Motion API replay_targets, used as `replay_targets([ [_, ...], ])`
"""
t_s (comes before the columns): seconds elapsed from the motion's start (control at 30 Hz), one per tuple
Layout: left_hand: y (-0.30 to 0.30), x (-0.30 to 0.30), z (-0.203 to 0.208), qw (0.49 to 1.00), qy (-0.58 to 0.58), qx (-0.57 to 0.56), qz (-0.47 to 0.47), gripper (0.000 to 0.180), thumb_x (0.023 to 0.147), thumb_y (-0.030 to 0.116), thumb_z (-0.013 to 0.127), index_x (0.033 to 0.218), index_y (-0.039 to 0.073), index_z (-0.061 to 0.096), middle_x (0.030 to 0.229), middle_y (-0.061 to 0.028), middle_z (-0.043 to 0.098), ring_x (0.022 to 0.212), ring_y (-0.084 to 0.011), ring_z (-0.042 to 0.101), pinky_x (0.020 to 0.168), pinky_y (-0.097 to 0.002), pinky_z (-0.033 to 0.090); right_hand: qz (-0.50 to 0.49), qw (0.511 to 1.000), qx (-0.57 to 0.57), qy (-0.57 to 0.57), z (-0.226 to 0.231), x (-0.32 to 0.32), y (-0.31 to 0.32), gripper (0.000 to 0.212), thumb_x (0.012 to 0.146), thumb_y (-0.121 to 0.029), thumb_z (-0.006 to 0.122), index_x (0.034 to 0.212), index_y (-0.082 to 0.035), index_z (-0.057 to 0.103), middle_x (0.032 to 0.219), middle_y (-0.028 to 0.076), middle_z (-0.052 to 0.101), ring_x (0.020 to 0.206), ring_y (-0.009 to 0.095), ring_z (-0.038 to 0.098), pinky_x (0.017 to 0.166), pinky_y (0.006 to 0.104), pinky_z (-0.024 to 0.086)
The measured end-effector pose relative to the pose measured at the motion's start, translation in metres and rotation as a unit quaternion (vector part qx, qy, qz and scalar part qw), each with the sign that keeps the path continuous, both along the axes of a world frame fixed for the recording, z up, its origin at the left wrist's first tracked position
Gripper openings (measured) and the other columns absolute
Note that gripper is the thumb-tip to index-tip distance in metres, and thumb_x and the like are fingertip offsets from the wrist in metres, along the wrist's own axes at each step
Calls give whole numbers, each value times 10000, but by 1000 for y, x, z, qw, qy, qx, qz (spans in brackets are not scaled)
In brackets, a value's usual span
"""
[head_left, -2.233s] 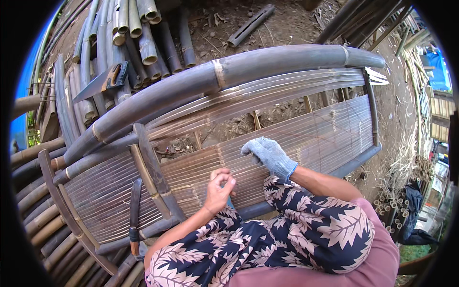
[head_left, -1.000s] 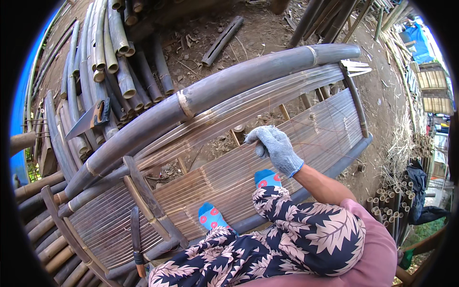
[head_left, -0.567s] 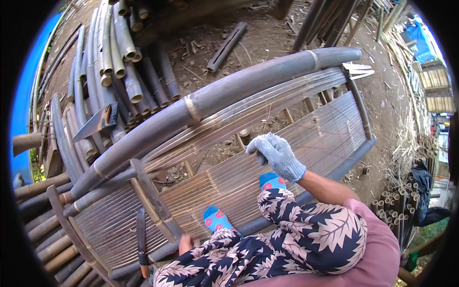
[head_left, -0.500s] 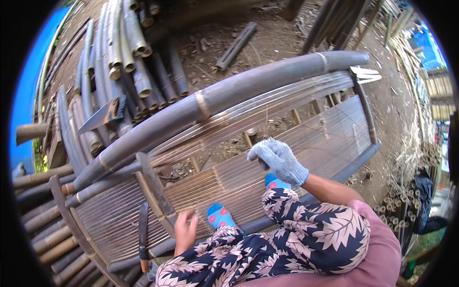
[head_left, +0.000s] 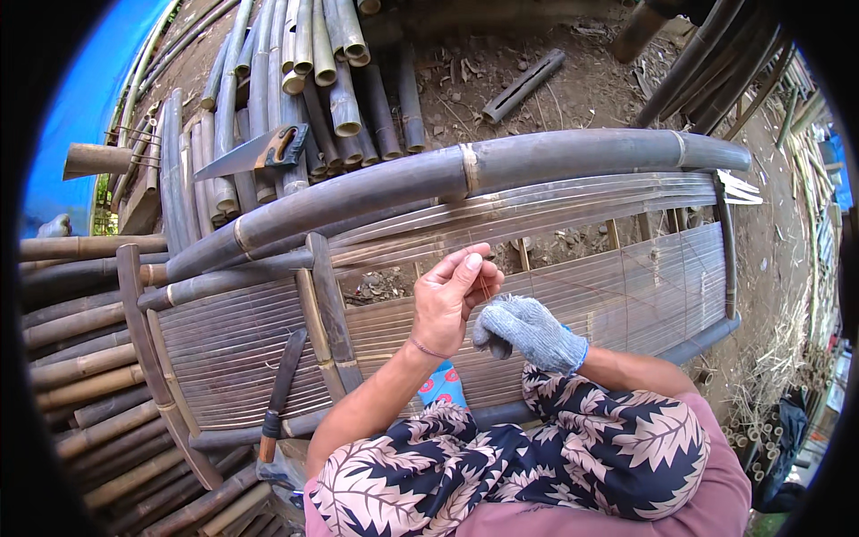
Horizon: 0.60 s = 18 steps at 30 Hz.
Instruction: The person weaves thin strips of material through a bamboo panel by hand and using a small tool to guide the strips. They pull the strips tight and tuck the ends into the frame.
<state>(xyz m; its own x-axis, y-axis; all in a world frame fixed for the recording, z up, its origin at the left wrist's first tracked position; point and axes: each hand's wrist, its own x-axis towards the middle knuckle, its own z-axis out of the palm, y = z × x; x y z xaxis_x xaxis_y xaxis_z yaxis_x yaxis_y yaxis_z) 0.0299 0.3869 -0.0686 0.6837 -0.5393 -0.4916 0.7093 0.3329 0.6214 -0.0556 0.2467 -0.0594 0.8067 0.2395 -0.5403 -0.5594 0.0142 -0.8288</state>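
Note:
My bare left hand (head_left: 443, 309) is raised over a bamboo slatted frame (head_left: 250, 358), thumb and fingertips pinched on thin reddish-brown strands (head_left: 484, 285). Just below and to the right, my right hand (head_left: 532, 333), in a grey knit glove, is closed around the same strands. Long, fine strands trail rightward over the slats; whether they are wire or fibre is too small to tell. A thick dark bamboo pole (head_left: 376, 190) forms the frame's far rail. My patterned trouser legs and a blue sock (head_left: 441, 387) are close beneath my hands.
On the frame's left section lies a long-bladed knife (head_left: 288, 367) with a wooden handle. A handsaw (head_left: 246, 157) rests on stacked bamboo poles (head_left: 259, 72) beyond the rail. More poles (head_left: 80, 358) lie at the left. A split bamboo piece (head_left: 525, 87) is on the dirt.
My left hand has risen from near my knee to meet the gloved right hand and now pinches the strands. The right hand is slightly lower in the picture. The whole view has shifted.

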Motion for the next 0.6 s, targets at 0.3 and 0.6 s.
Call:
replay_targets([
  [0.3, 10, -9, -8, 999, 25, 47, 10, 320, 948, 231, 630, 1153, -15, 629, 959, -101, 689, 861, -188, 692, 767, -309, 586, 77, 993, -63, -67, -27, -4, 4, 361, 990, -340, 471, 899, -42, 653, 720, 109, 615, 640, 218, 599, 607, 348, 490],
  [0.6, 148, -45, -44, 974, 80, 193, -83, 214, 959, 202, 610, 1053, 10, 626, 839, -24, 626, 669, -87, 590, 571, -225, 496, 269, 881, -260, -289, -76, -52, 0, 408, 892, -297, 579, 1182, -12, 544, 1090, 190, 610, 921, 378, 629, 823, 437, 525],
])
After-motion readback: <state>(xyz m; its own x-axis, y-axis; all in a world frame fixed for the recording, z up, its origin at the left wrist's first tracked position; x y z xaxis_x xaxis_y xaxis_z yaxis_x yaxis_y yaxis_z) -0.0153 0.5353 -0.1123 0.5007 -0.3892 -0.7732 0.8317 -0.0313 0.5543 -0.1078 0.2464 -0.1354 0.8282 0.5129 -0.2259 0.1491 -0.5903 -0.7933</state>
